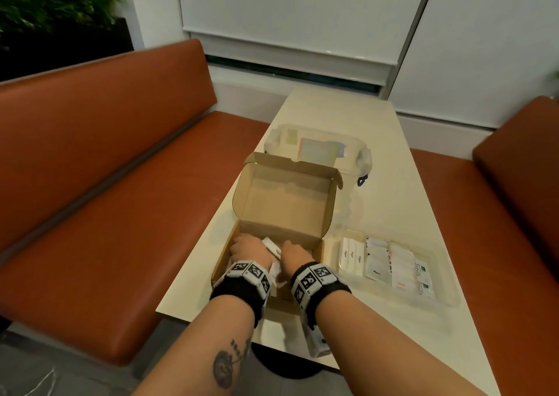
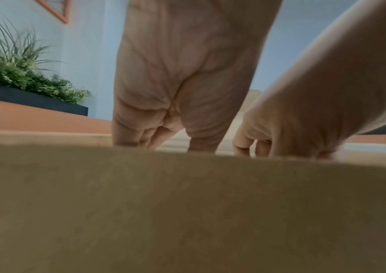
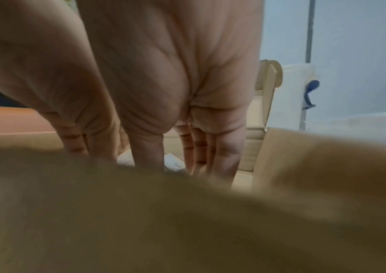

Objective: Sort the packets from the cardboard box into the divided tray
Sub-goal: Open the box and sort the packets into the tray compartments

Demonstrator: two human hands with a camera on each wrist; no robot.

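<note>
head looks down, wrist views share cardboard box (image 1: 281, 214)

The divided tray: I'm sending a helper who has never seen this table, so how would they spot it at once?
On the long cream table between the orange benches, look to the right of the open cardboard box that both hands reach into. The divided tray is the low clear plastic one lying flat near the table's right edge. Unlike the lidded clear container behind the box, it is open and holds rows of white packets.
</note>
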